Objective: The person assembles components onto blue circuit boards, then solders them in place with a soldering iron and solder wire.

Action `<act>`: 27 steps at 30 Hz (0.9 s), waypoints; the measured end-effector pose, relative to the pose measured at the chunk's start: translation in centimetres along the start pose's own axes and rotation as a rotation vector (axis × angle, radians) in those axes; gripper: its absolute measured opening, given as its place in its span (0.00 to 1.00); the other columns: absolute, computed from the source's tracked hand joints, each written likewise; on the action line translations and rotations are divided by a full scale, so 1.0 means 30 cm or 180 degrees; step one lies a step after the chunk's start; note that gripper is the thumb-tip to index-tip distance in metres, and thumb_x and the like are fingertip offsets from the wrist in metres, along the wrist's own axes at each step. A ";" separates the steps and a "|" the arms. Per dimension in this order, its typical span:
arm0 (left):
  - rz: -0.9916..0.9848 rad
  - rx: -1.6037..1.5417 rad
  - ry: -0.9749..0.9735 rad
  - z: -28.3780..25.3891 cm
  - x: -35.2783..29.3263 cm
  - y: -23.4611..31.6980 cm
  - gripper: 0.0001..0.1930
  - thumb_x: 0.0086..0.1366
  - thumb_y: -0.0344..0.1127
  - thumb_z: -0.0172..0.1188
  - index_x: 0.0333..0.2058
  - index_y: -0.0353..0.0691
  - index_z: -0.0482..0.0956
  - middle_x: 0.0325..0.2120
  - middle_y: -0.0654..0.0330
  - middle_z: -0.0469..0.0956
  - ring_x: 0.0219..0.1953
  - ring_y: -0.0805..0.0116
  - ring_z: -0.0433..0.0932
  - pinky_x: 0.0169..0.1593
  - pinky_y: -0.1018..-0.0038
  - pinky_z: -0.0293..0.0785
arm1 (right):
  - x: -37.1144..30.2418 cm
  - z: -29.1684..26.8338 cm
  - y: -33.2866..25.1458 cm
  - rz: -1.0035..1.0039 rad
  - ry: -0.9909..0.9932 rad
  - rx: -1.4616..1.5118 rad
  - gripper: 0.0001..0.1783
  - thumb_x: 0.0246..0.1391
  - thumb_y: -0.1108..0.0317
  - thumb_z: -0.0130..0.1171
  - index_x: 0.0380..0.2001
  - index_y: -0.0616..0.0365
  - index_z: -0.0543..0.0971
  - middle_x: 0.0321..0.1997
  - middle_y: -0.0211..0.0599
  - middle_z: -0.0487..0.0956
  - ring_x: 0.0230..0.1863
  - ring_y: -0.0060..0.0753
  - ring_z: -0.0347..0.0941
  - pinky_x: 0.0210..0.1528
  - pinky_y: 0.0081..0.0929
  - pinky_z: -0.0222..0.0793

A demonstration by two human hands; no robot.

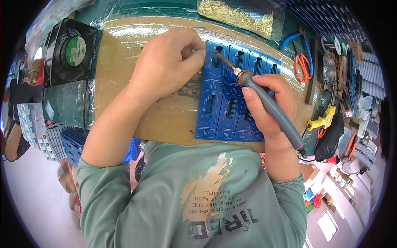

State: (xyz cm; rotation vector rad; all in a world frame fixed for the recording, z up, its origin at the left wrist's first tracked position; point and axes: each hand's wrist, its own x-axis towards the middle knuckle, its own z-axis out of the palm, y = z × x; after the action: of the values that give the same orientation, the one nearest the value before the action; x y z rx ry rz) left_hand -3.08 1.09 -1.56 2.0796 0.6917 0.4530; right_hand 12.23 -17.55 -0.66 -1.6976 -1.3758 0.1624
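A grey soldering iron is held in my right hand, its fingers wrapped round the handle. Its metal tip points up and left, at the dark connector in the top left section of a blue circuit board panel. Several more sections with dark connectors make up the panel, and part of it is covered by my right hand. At the board's upper left edge, my left hand is closed in a pinch. A thin silvery wire, probably solder, shows at its fingertips, mostly hidden.
The board lies on a brown sheet. A black fan stands at the left. Beyond the board is a clear tray of thin golden pins. Blue-handled pliers, orange-handled cutters and a yellow glue gun lie at the right.
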 end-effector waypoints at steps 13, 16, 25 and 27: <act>0.0148 0.0127 0.0072 0.010 0.003 -0.008 0.06 0.58 0.33 0.63 0.31 0.36 0.80 0.25 0.58 0.78 0.26 0.67 0.76 0.32 0.71 0.73 | 0.004 0.001 -0.008 0.0055 -0.0003 -0.0029 0.13 0.45 0.70 0.72 0.33 0.58 0.79 0.32 0.36 0.83 0.30 0.34 0.77 0.33 0.26 0.71; 0.0048 0.0118 0.0020 0.008 0.003 -0.006 0.07 0.57 0.34 0.62 0.31 0.37 0.80 0.28 0.54 0.79 0.29 0.58 0.80 0.35 0.66 0.76 | 0.005 0.001 -0.008 0.0046 0.0000 -0.0031 0.13 0.45 0.70 0.72 0.33 0.58 0.79 0.32 0.36 0.83 0.30 0.34 0.77 0.33 0.26 0.71; -0.0025 -0.0010 -0.0142 -0.010 0.000 -0.001 0.07 0.56 0.34 0.63 0.31 0.37 0.80 0.26 0.54 0.79 0.27 0.60 0.79 0.33 0.67 0.75 | -0.012 -0.005 -0.006 0.0096 0.0044 0.0011 0.13 0.44 0.70 0.72 0.33 0.58 0.79 0.30 0.36 0.82 0.29 0.35 0.76 0.32 0.27 0.71; -0.0082 -0.0058 -0.0268 -0.016 0.000 -0.002 0.08 0.55 0.34 0.63 0.31 0.37 0.79 0.25 0.55 0.78 0.26 0.60 0.79 0.32 0.67 0.74 | -0.015 -0.006 -0.006 0.0067 0.0034 -0.0031 0.13 0.44 0.69 0.72 0.33 0.58 0.79 0.29 0.36 0.81 0.29 0.36 0.76 0.32 0.28 0.71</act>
State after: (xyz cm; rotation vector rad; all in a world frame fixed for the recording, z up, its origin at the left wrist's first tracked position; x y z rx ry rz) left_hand -3.37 1.42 -1.33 2.0581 0.6615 0.3539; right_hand 12.05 -18.03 -0.63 -1.7190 -1.3534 0.1587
